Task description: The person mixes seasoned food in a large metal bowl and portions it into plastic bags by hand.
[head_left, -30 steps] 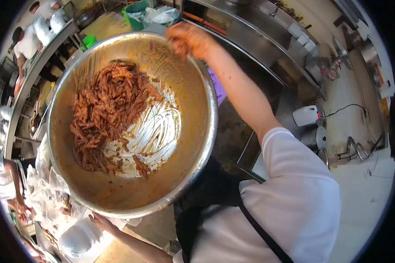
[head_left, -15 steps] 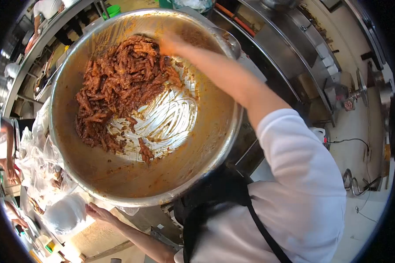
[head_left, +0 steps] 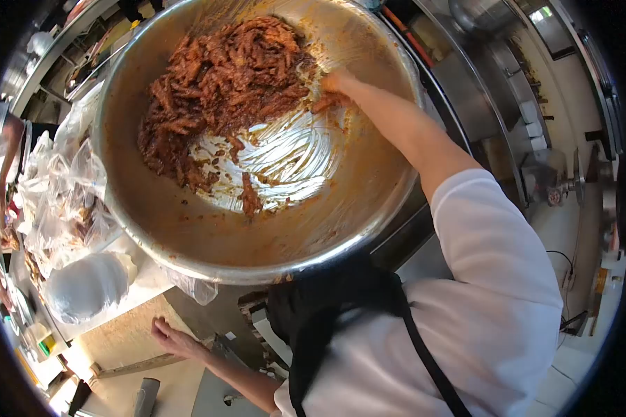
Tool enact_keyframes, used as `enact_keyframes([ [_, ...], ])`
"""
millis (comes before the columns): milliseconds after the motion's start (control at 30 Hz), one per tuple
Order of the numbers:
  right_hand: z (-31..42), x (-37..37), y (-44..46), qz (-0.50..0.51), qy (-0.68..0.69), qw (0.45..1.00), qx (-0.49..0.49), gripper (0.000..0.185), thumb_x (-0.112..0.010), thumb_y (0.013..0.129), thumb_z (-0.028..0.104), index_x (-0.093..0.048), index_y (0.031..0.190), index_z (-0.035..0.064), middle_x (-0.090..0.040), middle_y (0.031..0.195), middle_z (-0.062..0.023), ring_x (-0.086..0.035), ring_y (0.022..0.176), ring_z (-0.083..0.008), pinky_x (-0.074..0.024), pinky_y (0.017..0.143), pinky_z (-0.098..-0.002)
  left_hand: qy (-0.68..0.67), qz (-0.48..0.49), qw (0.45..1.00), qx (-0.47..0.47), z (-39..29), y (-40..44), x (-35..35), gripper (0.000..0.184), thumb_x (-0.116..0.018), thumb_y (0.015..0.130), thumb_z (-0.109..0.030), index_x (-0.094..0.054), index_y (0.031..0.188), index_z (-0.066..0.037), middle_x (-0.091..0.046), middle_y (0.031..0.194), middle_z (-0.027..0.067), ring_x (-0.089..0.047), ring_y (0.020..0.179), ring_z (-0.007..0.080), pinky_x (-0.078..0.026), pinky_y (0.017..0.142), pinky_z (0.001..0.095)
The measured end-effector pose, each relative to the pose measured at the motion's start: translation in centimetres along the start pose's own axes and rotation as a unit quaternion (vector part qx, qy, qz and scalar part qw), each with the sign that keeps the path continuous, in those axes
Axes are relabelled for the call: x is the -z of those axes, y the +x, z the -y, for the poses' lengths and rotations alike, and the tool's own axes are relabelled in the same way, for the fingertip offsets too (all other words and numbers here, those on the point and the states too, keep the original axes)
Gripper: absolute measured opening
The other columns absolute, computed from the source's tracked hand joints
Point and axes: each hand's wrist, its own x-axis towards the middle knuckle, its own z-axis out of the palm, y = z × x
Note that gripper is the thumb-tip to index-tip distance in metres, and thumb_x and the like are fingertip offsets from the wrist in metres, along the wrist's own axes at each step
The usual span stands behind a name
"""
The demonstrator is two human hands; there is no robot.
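A large metal bowl [head_left: 257, 254] holds a heap of chicken feet [head_left: 229, 76] coated in thick red-brown sauce, piled toward its far left. My right hand [head_left: 337, 85] is inside the bowl at the right edge of the heap, against the sauced pieces. Its fingers blend with the sauce, so whether they grip a piece is unclear. A few bits lie apart on the shiny, smeared bottom. My left hand [head_left: 177, 340] hangs below the bowl's near left side, holding nothing, with its fingers stretched out. It is nearest to a filled white plastic bag [head_left: 89, 286].
Clear plastic bags [head_left: 55, 201] with contents crowd the counter left of the bowl. Another person's arm [head_left: 10, 149] shows at the far left. Metal counters [head_left: 459, 76] run along the right, and a cutting-board-like surface [head_left: 129, 333] lies lower left.
The view has shifted, putting the bowl higher in the frame. My right hand has come nearer along the heap's right edge. My left hand has moved away from the white bag.
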Motion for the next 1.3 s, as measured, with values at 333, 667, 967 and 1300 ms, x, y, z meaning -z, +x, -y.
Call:
enact_keyframes([
  [333,14.9,-6.0,-20.5,0.098,0.020,0.972,0.212,0.054,-0.050,0.092,0.026,-0.030,0.136,0.0001,-0.031,0.137,-0.0309,-0.053,0.107,-0.0486,-0.0493,0.085,-0.0500,0.077,0.124,0.951,-0.272,-7.1,-3.6,-5.8,0.074,-0.066,0.084,-0.045,-0.038,0.130,0.006,-0.043,0.127,0.0243,-0.037,0.122,0.0376,-0.029,0.105,0.0438],
  [667,19.8,-4.7,-31.7,0.310,0.127,0.873,0.355,0.063,-0.045,0.091,0.054,-0.052,0.126,0.0019,-0.060,0.110,-0.0297,-0.059,0.107,-0.0316,-0.0468,0.091,-0.0415,0.069,0.097,0.989,-0.090,-1.6,-1.0,-4.2,0.026,-0.052,0.088,-0.015,-0.058,0.101,0.007,-0.052,0.090,0.0213,-0.051,0.087,0.0362,-0.041,0.080,0.0439],
  [967,20.0,-0.3,-26.2,0.569,0.517,0.626,0.127,0.038,-0.057,0.089,0.045,-0.058,0.072,0.0114,-0.052,0.055,0.0011,-0.048,0.039,-0.0099,-0.0400,0.035,-0.0285,-0.033,0.081,0.996,0.033,-0.6,1.0,-2.8,0.038,-0.046,0.097,-0.027,-0.060,0.104,0.007,-0.063,0.088,0.0173,-0.057,0.079,0.0236,-0.046,0.072,0.0368],
  [1300,25.2,-10.3,-16.0,-0.109,-0.087,0.828,0.543,0.042,-0.054,0.089,0.031,-0.052,0.123,0.0061,-0.050,0.115,-0.0215,-0.062,0.084,-0.0395,-0.0523,0.072,-0.0476,-0.195,0.075,0.968,0.135,-4.5,0.7,-1.6,0.040,-0.046,0.097,-0.035,-0.063,0.113,-0.003,-0.041,0.071,-0.0024,-0.033,0.059,0.0073,-0.028,0.051,0.0235],
])
